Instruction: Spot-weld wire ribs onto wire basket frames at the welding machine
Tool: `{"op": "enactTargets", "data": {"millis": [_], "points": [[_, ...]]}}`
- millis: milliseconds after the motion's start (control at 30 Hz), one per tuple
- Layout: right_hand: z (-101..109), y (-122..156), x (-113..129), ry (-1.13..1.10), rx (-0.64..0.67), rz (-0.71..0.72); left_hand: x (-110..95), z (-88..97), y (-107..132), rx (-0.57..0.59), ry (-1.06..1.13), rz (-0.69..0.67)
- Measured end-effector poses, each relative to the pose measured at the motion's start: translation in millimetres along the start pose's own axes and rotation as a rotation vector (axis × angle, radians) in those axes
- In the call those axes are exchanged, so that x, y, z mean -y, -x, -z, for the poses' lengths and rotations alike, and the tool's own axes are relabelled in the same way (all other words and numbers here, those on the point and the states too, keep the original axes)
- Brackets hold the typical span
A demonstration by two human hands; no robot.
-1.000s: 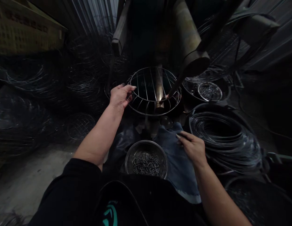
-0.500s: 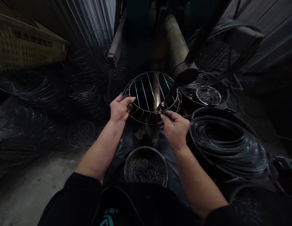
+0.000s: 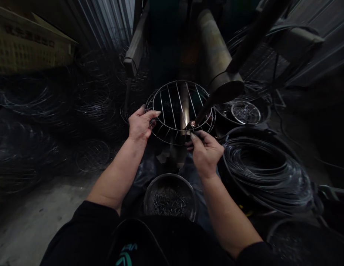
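Okay, round wire rack (image 3: 172, 106) centre-scene, near rim beside the coppery tip (image 3: 192, 124). I see the left hand (image 3: 140, 125) pinching its left rim; the right hand (image 3: 207, 152), near the tip, is almost closed, holding what I can't tell. Best hold the rack level, skin clear. Red lettering (image 3: 30, 36) on the left yellow crate (image 3: 50, 55), teal shirt print (image 3: 124, 256): I can't read either.

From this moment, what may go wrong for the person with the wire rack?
The right hand is very near the copper-coloured tip, so a pinch seems possible. The left hand holds the wire rack at one side, so it may tilt. A knock could spill the short metal pieces from the open metal bowl.
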State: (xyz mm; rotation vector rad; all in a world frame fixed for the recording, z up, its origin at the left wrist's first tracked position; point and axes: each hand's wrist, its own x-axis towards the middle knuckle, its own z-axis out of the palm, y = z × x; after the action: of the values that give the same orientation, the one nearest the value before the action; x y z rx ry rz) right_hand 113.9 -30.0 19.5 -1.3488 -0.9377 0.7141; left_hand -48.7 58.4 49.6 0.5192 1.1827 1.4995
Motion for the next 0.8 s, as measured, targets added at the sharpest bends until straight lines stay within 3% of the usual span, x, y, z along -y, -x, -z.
{"op": "enactTargets", "data": {"millis": [200,300,567,800], "points": [[2.2,3.3,-7.1,-0.017,-0.024,-0.041,-0.5,-1.2,1.0,0.001,0.005,0.001],[2.5,7.5,-11.2,-0.02,-0.062,0.005,-2.1,-1.6,1.8,0.014,0.013,0.011],[-2.6,3.1,1.4,-0.027,-0.041,0.028,-6.2,-2.6,2.5,0.027,-0.014,0.01],[-1.8,7.7,-14.6,0.002,-0.087,0.051,-4.0,-3.8,1.4,0.009,0.01,0.041]]}}
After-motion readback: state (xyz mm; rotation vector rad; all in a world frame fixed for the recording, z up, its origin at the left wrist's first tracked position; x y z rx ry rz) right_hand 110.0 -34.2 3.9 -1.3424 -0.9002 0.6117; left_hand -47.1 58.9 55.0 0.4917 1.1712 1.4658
